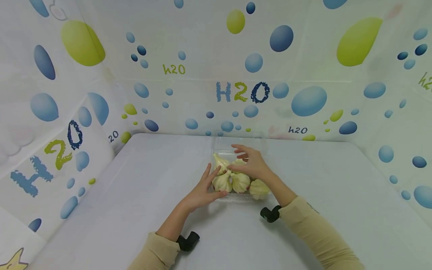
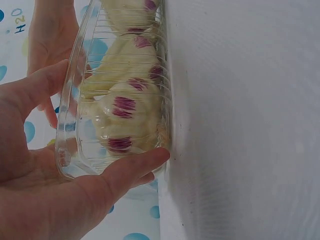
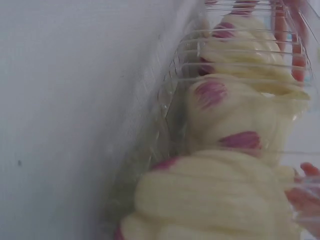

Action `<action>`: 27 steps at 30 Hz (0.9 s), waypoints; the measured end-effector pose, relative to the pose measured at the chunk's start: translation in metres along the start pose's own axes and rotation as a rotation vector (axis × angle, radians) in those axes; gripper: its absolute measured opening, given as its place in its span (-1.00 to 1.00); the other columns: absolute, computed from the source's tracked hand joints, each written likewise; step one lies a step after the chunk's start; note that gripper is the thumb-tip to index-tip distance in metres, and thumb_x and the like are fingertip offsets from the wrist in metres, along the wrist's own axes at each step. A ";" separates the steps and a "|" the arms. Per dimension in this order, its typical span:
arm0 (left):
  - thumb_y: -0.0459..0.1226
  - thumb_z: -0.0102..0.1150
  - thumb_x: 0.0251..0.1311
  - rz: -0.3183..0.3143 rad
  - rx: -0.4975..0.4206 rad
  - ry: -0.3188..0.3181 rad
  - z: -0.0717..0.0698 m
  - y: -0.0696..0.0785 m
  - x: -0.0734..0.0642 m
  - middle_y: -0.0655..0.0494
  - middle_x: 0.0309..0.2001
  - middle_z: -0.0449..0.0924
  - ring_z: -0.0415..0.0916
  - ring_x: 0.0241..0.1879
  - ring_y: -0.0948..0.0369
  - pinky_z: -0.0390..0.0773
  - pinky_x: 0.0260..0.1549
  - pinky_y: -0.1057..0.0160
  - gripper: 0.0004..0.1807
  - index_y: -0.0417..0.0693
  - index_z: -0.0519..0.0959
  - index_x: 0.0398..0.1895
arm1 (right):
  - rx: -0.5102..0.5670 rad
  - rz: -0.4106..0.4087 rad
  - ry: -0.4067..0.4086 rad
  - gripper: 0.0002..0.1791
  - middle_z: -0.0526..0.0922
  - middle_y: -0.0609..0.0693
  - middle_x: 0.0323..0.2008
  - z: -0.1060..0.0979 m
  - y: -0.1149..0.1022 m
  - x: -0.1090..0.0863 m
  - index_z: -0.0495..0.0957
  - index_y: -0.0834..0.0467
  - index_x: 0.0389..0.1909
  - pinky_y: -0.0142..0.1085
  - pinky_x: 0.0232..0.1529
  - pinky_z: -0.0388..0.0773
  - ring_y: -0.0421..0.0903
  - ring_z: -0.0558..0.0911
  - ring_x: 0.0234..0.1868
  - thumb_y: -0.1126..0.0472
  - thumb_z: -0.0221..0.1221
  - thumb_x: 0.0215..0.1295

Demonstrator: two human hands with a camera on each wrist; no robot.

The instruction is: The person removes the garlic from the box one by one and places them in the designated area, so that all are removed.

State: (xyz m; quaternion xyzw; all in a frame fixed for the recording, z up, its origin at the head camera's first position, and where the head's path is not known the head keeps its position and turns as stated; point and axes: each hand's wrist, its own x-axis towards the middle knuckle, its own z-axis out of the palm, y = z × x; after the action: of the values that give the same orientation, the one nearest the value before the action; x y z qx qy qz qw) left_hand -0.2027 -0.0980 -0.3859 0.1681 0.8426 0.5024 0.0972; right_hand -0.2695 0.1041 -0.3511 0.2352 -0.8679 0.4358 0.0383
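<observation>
**Over the clear box (image 1: 236,197), a loose right hand (image 1: 253,163) among garlic bulbs (image 1: 240,183)**

At the front left corner of the box, the left hand (image 1: 202,189) rests with its fingers rather straight and spread: the thumb is along the near rim, and the other fingers are along the left end. It seems to steady the box, not to clench it. The right hand hovers above the bulbs, with its fingers loosely bent and apart, and I see nothing grasped in it. Its thumb is very near the stem of a left bulb; whether they touch, I cannot tell.

The bulbs lie inside the box, under the right palm and toward the person from its fingertips. Three of them form the front row, which runs from left to right, as does the long side of the box. The right hand is the nearer one to the back bulbs, and the left hand to the front left bulb. In my judgement, any next move depends on this: the right hand is above the contents, while the left is outside, at the wall.

Behind the box stands its transparent lid (image 1: 222,144), open. Around is the pale table (image 1: 141,187), and beyond it a curtain (image 1: 189,37) with blue and green drops.
</observation>
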 end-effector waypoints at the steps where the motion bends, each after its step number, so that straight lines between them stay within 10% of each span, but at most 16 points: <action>1: -0.13 0.24 0.11 0.002 0.000 0.000 0.000 0.000 0.000 0.00 0.43 -0.50 -0.35 0.37 -0.13 0.00 0.14 -0.29 -0.12 0.12 -0.04 0.44 | 0.004 0.000 -0.002 -0.21 0.51 0.17 0.04 0.001 0.000 0.000 0.33 0.10 0.24 0.00 0.01 0.42 0.15 0.53 -0.01 0.09 0.40 -0.07; 27: -0.16 0.25 0.09 0.010 -0.030 -0.003 -0.001 0.001 0.000 -0.02 0.43 -0.50 -0.34 0.37 -0.13 0.02 0.16 -0.24 -0.09 0.08 -0.07 0.44 | -0.102 -0.062 -0.064 -0.25 0.48 0.26 0.04 0.028 0.002 0.020 0.34 0.16 0.23 -0.12 -0.10 0.51 0.16 0.54 -0.05 0.18 0.38 -0.05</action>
State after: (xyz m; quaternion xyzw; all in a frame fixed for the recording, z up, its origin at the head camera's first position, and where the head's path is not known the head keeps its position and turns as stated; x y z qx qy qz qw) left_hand -0.2026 -0.0984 -0.3847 0.1714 0.8340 0.5152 0.0983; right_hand -0.2843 0.0760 -0.3650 0.2734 -0.8821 0.3820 0.0361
